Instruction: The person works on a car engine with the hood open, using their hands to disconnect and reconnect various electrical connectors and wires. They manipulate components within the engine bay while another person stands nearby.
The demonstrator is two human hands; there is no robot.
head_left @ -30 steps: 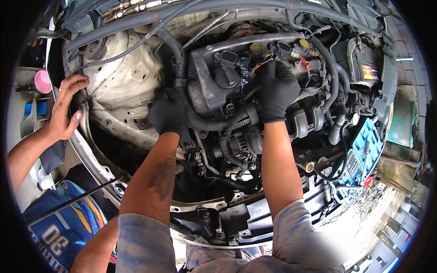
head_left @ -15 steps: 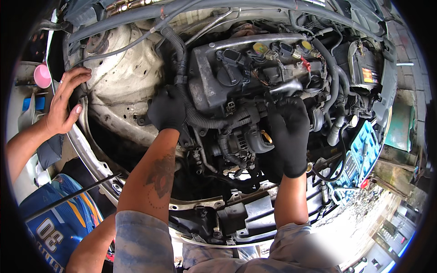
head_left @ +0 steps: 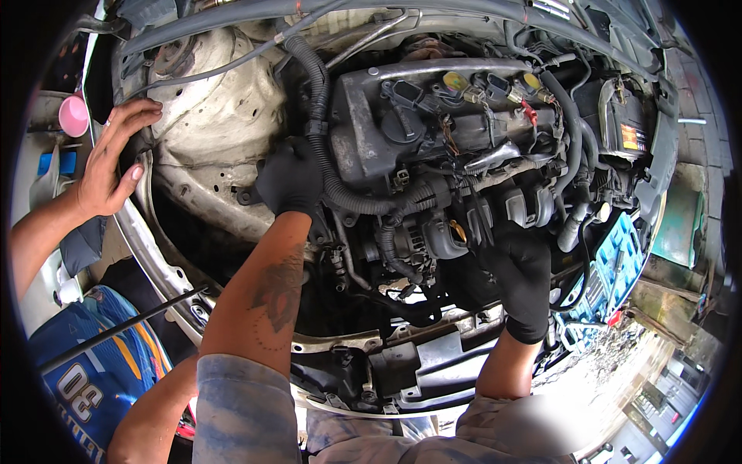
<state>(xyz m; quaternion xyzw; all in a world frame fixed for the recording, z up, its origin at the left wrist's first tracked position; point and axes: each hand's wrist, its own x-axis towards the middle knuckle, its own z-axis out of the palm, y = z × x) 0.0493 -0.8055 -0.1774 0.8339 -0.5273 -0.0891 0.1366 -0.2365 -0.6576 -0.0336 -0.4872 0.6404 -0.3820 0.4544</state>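
Head view: left hand point(head_left: 290, 182) curled beside the corrugated conduit point(head_left: 318, 104), right hand point(head_left: 516, 267) at the intake manifold point(head_left: 516, 207); neither grip can be told.
The conduit looks light, flexible, best held mid-length.

Place: car-repair spot; workshop or yard, I cannot tell which. Evidence: a car point(head_left: 158, 284) stands before me with its engine bay point(head_left: 216, 135) open, the engine point(head_left: 359, 147) exposed, a battery point(head_left: 632, 117) beside it. A blue tool case point(head_left: 610, 267) lies open at the bay's edge, tools inside. Beyond: grey paving point(head_left: 698, 127), a flat green panel point(head_left: 682, 224), worn wooden boards point(head_left: 666, 282), rough, brightly lit ground point(head_left: 580, 367).
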